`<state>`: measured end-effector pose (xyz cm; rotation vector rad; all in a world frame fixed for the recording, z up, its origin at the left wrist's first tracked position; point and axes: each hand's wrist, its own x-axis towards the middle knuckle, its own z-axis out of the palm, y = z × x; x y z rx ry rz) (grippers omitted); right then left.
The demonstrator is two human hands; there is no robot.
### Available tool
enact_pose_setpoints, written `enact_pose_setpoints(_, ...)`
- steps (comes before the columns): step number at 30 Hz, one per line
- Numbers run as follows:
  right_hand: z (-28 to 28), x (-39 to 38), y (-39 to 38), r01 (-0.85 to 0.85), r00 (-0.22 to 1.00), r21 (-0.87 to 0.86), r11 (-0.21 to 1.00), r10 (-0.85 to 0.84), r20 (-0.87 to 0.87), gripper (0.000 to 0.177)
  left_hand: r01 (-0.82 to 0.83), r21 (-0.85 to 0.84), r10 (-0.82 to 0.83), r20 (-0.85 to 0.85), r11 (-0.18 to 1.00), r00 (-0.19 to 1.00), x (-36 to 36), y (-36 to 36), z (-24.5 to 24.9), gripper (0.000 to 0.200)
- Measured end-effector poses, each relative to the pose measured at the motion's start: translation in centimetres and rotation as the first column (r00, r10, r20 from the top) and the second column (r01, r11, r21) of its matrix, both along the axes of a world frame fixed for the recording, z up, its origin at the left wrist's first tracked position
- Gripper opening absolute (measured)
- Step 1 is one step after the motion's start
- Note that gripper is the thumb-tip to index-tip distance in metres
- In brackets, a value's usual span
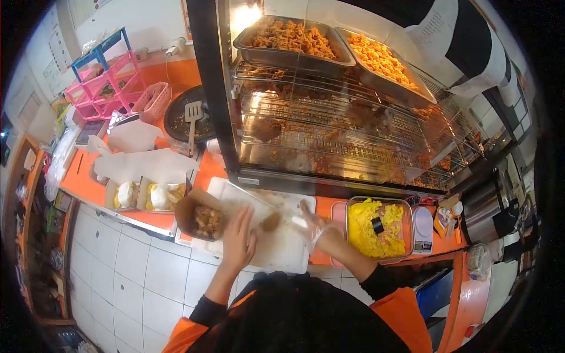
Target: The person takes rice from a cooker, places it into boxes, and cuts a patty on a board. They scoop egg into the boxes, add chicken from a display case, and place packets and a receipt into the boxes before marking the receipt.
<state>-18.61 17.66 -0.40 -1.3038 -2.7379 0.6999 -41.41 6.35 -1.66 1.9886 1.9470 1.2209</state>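
Note:
My left hand [240,240] is over the left part of a white cutting board [288,250], its fingers stretched out beside a brown paper box [187,216] of chopped food pieces [208,222]. My right hand [318,228], in a clear glove, is over the board's right side. A small white thing [299,222] shows at its fingers; motion blur hides whether they grip it. Between my hands is a blurred brown patch [271,222] on the board.
Two open boxes [163,197] with food stand left. Beyond are a pan [176,115], spatula [192,117] and pink rack [109,88]. A heated cabinet [329,182] with trays of fried food [294,38] rises ahead. Right are a yellow-food container [376,226] and scale [422,226].

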Motion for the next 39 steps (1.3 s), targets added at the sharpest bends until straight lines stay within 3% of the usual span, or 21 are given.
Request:
enact_pose_setpoints(1, -0.3, 0.3, -0.5, -0.008, 0.998, -0.06, 0.998, 0.005, -0.056, 0.049, 0.006, -0.042, -0.007, -0.028, 0.999, 1.0, -0.2, 0.8, 0.2, 0.057)
enact_pose_setpoints(3, -0.1, 0.1, -1.0, -0.014, 1.0, -0.262, 0.965, 0.012, -0.009, 0.049, 0.013, -0.099, -0.02, -0.074, 0.995, 0.997, -0.7, 2.4, 0.2, 0.061)
enact_pose_setpoints(5, -3.2, 1.2, -1.8, -0.058, 0.994, -0.096, 0.994, 0.048, -0.099, 0.05, 0.027, -0.138, -0.043, -0.119, 0.99, 0.992, -1.2, 3.8, -0.6, 0.062)
enact_pose_setpoints(7, -3.9, 1.1, -1.8, -0.046, 0.993, -0.041, 0.998, 0.042, -0.111, 0.051, 0.028, -0.209, -0.059, -0.143, 0.978, 0.988, -1.6, 4.9, -2.3, 0.061)
enact_pose_setpoints(11, -2.4, -0.5, -1.3, 0.108, 0.994, -0.264, 0.959, -0.1, 0.042, 0.052, 0.017, -0.36, -0.087, -0.18, 0.933, 0.98, -1.8, 5.7, -3.7, 0.058)
enact_pose_setpoints(15, 0.7, -3.4, -1.2, 0.241, 0.95, -0.42, 0.875, -0.123, 0.288, 0.05, 0.008, -0.305, -0.062, -0.167, 0.952, 0.984, -2.5, 6.3, -4.3, 0.061)
enact_pose_setpoints(18, -1.4, -3.1, -4.2, 0.144, 0.983, -0.006, 0.99, -0.143, 0.113, 0.051, -0.002, -0.279, -0.039, -0.141, 0.96, 0.989, -3.0, 5.3, -4.9, 0.06)
enact_pose_setpoints(21, -0.4, -3.6, -3.4, 0.234, 0.966, -0.145, 0.961, -0.214, 0.143, 0.052, 0.037, -0.279, -0.066, -0.097, 0.96, 0.993, -3.3, 5.8, -3.8, 0.059)
enact_pose_setpoints(23, -2.3, -1.9, -3.3, 0.108, 0.993, -0.083, 0.991, -0.104, 0.049, 0.051, 0.092, -0.241, -0.094, 0.002, 0.966, 0.996, -2.5, 5.9, -2.1, 0.059)
enact_pose_setpoints(27, -1.6, -0.7, -5.6, 0.09, 0.994, -0.163, 0.983, -0.1, -0.052, 0.057, 0.123, -0.29, -0.109, 0.066, 0.949, 0.992, -2.0, 4.3, -0.2, 0.058)
enact_pose_setpoints(30, -1.3, -2.4, -6.0, 0.234, 0.971, -0.249, 0.94, -0.213, 0.107, 0.062, 0.114, -0.308, -0.102, 0.054, 0.944, 0.993, -2.2, 3.5, -2.0, 0.058)
enact_pose_setpoints(32, -7.1, -1.3, -6.0, 0.13, 0.984, -0.115, 0.985, -0.114, 0.137, 0.064, 0.104, -0.305, -0.1, 0.03, 0.947, 0.995, -2.3, 3.7, -3.0, 0.059)
enact_pose_setpoints(33, -7.4, -1.2, -6.5, 0.131, 0.981, -0.122, 0.984, -0.111, 0.159, 0.065, 0.104, -0.308, -0.101, 0.026, 0.946, 0.995, -2.5, 3.6, -3.7, 0.059)
enact_pose_setpoints(36, -2.5, -3.6, -5.6, 0.236, 0.96, -0.239, 0.942, -0.187, 0.21, 0.067, 0.086, -0.321, -0.087, 0.01, 0.943, 0.996, -3.2, 3.5, -5.3, 0.061)
enact_pose_setpoints(37, -1.4, -4.4, -5.3, 0.249, 0.933, -0.243, 0.937, -0.165, 0.319, 0.066, 0.072, -0.324, -0.076, 0.0, 0.943, 0.997, -3.4, 3.5, -5.6, 0.062)
enact_pose_setpoints(39, -1.1, -5.4, -4.3, 0.211, 0.941, -0.207, 0.955, -0.141, 0.308, 0.062, 0.029, -0.309, -0.03, 0.002, 0.951, 1.0, -3.6, 4.1, -5.5, 0.062)
